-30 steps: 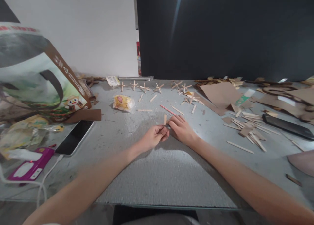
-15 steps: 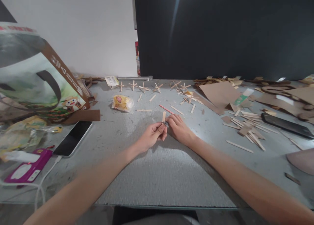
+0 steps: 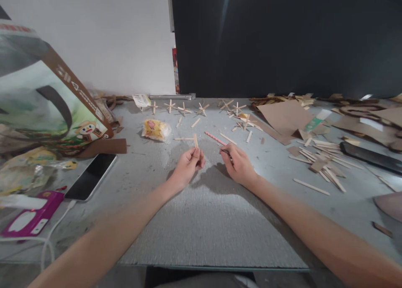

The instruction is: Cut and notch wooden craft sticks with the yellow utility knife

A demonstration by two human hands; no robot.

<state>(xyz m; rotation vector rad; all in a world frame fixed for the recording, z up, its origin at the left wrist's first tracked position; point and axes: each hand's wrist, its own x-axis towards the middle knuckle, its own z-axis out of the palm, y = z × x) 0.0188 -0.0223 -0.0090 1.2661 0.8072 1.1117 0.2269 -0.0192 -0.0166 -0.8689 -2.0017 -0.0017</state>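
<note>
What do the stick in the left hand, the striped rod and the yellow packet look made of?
Stick in the left hand: probably bare wood, from its pale tan, matte look.
Striped rod: perhaps plastic or paper; its red-and-white stripes don't settle it.
Yellow packet: likely thin, glossy plastic film, since its clear end looks crinkled and shiny.

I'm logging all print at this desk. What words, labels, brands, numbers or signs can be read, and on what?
No word, brand or number reads clearly.
Large printed package: a triangular arrow sign, apparently the recycling mark; its white characters and red print are too blurred.
White label: too small.
Green-and-white strip: pale marks, illegible.
Purple device: markings too small.
</note>
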